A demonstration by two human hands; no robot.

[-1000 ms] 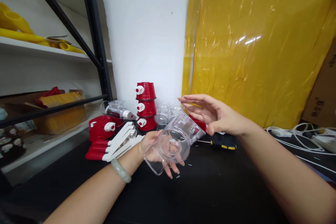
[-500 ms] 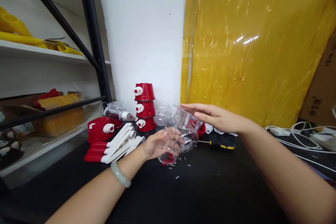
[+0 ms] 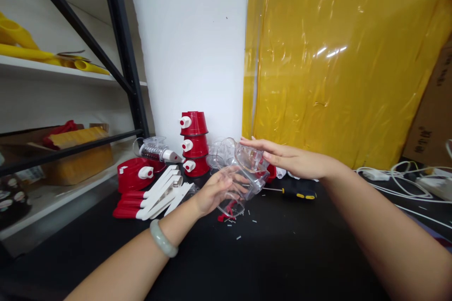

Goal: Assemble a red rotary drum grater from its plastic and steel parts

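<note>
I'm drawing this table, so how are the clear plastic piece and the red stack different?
The clear plastic piece is see-through, while the red stack isn't. The clear plastic piece tilts in the left hand; the red stack stands upright on the table. Both look shiny.

Passage lies across the near tabletop [image 3: 282,254]; a red stack [image 3: 196,146] blocks behind.

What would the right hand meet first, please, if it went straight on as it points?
Probably the clear container in the left hand. Depth is unclear; the right hand may already touch it.
</note>
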